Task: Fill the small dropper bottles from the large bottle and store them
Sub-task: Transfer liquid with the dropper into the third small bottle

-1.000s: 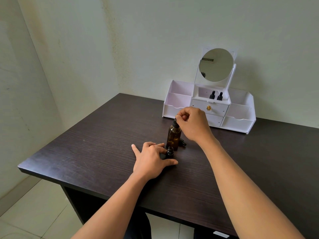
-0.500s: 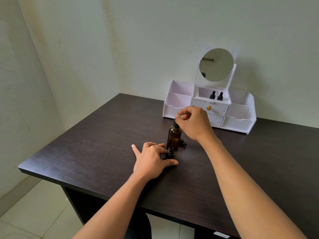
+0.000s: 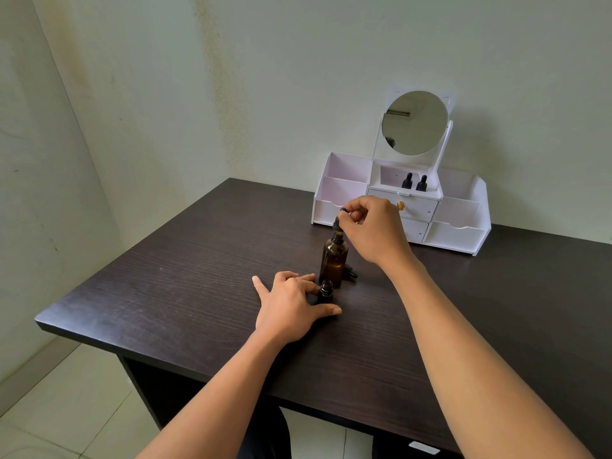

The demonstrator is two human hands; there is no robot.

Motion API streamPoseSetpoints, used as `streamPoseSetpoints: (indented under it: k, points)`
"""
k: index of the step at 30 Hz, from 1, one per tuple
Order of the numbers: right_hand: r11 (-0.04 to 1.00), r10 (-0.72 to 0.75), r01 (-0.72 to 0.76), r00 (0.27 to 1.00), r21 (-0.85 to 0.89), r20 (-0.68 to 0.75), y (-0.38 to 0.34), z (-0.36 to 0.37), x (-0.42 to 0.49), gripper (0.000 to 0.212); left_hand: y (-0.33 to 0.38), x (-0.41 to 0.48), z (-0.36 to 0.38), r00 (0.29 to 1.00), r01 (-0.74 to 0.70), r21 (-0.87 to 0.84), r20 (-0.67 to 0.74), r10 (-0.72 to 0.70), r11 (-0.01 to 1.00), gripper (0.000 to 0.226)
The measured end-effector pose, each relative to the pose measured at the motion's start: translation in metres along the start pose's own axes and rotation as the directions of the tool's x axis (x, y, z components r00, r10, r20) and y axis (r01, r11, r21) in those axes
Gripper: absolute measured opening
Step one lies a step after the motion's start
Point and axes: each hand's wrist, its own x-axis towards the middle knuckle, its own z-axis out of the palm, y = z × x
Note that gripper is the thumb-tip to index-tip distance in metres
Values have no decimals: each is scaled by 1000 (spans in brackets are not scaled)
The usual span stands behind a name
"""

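Your right hand (image 3: 371,230) has lifted the dropper cap (image 3: 338,221), which it pinches, just clear of the large bottle (image 3: 333,260), so keep it upright and carry it slowly to the small bottle (image 3: 326,290) your left hand (image 3: 288,306) grips on the bench (image 3: 198,276)

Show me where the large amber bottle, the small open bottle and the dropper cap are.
large amber bottle (image 3: 333,261): head view, middle of its glass body.
small open bottle (image 3: 326,288): head view, its threaded neck.
dropper cap (image 3: 337,224): head view, its black collar.
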Motion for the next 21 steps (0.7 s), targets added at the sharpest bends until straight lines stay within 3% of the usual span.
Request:
streamPoseSetpoints:
  k: [12,21]
  points:
    - [978,-107,153,951,140,-292,-24,-39,8,3,0,-2,1,1000,-1,-48,-19,0,999,62]
    - [951,-53,153,936,267,-347,-32,-58,-16,4,1,-2,-1,1000,-5,-56,-29,4,998,61]
